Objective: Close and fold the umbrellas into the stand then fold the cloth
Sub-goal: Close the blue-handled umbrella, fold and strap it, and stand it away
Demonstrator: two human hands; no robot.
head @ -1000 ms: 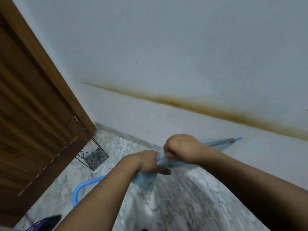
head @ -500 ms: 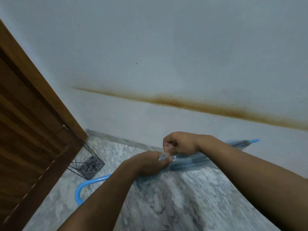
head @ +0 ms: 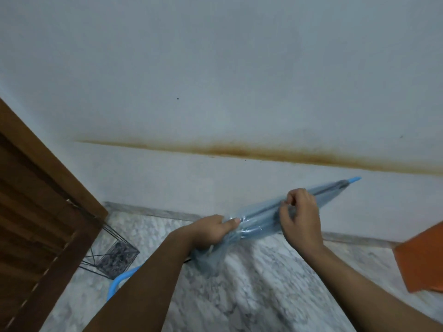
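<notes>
A pale wall (head: 215, 68) meets a marble floor (head: 251, 283), with a wooden door (head: 36, 212) at the left. A closed clear-blue umbrella (head: 261, 215) slants in the air, tip toward the wall. The left hand (head: 211, 230) grips its gathered plastic near the middle; the right hand (head: 300, 216) pinches folds higher up. A wire stand (head: 112, 257) sits by the door.

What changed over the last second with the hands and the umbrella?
The right hand slid up the umbrella toward its blue tip, away from the left hand, and its fist loosened into a finger pinch on the plastic. The view swung right, bringing an orange object into frame. Unchanged: the left hand grips the gathered canopy, the umbrella is closed, and the wire stand sits by the door.
</notes>
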